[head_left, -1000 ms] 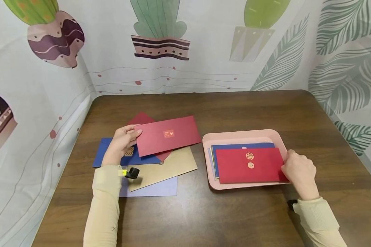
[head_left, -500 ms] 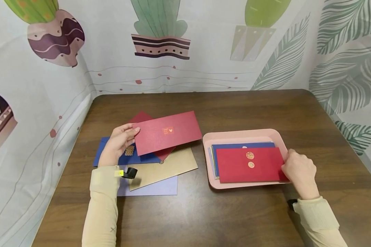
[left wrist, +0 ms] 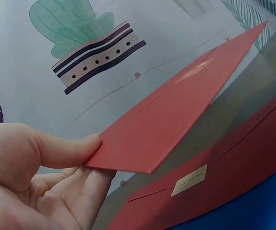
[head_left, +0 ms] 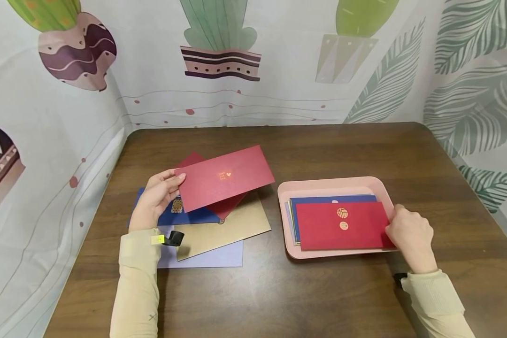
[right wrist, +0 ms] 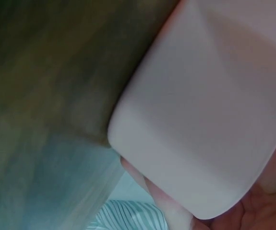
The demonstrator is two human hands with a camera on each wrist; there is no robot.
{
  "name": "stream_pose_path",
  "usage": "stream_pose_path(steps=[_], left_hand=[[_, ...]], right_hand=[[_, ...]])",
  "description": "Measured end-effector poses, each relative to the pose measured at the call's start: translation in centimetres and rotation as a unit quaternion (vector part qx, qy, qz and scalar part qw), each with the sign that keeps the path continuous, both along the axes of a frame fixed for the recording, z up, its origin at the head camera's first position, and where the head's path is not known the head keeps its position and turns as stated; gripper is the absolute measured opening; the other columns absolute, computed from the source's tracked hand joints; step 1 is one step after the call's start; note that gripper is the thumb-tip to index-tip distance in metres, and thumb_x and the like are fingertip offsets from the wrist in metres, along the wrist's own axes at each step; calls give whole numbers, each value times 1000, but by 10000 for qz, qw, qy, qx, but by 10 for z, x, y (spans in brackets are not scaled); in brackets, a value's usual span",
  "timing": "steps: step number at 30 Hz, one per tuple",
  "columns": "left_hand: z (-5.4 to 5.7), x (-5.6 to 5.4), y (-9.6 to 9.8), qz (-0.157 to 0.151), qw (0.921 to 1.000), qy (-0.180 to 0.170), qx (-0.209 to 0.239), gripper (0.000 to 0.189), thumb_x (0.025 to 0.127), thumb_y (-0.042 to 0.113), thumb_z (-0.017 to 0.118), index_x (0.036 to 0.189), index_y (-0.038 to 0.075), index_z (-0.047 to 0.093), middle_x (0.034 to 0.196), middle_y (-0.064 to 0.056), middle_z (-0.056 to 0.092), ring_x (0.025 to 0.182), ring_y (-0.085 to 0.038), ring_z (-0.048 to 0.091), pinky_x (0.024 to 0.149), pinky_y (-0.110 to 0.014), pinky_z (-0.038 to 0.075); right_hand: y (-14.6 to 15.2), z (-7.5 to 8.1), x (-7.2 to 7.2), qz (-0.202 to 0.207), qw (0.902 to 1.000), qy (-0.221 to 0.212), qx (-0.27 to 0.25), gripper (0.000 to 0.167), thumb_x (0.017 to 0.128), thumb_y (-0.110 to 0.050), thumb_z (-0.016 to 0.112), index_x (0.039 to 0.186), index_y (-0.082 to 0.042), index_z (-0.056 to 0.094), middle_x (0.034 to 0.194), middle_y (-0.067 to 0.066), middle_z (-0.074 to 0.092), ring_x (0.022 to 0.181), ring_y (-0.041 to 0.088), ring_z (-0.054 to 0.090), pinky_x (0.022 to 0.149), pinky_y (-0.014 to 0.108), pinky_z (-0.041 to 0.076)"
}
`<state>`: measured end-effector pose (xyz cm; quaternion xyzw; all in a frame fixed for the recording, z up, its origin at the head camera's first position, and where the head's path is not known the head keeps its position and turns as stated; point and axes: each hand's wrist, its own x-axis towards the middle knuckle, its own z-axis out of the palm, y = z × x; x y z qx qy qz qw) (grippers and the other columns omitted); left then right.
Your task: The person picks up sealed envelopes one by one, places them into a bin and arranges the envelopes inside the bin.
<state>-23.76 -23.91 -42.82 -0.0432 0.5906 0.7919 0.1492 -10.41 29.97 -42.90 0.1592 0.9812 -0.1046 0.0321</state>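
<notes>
My left hand point(head_left: 155, 199) pinches the left end of a red envelope point(head_left: 226, 183) that bears a small heart print. In the left wrist view the thumb lies on top of this envelope point(left wrist: 166, 124) and fingers are beneath; it is lifted off the pile. Below it lie another red envelope point(head_left: 228, 205), a blue one point(head_left: 196, 216), a gold one point(head_left: 232, 230) and a lavender one point(head_left: 211, 260), overlapping. My right hand point(head_left: 410, 239) grips the right rim of a pink tray point(head_left: 321, 188); its fingertips are partly hidden in the head view.
Inside the tray a red envelope with gold print point(head_left: 344, 237) tops a stack, with a blue envelope point(head_left: 312, 200) and others showing behind. The brown wooden table point(head_left: 279, 291) extends in front of both piles. A patterned cloth point(head_left: 279, 61) hangs behind the table.
My left hand has drifted left and slightly away, carrying the red envelope, whose right end has risen and tilted more. More of the red envelope underneath shows. The right hand and tray stay put.
</notes>
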Motion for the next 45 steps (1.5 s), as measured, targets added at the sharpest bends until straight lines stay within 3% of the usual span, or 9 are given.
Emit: stream_pose_path(steps=[10,45], left_hand=[[2,1,4,-172,9996,-122,200,8,96,4,56,96,9,61,84,4,70,74,-7,68,70,-18,55],[6,6,19,-504,9985,-201,-76,8,97,6,56,99,12,60,84,7,68,75,-5,65,70,-17,55]], right_hand=[[0,-4,1,-51,10000,-6,-8,17,78,-9,53,88,4,52,76,35,58,67,54,56,49,55,44],[1,-2,0,32,9999,136,16,16,78,-9,53,86,4,52,74,35,58,64,53,54,47,55,43]])
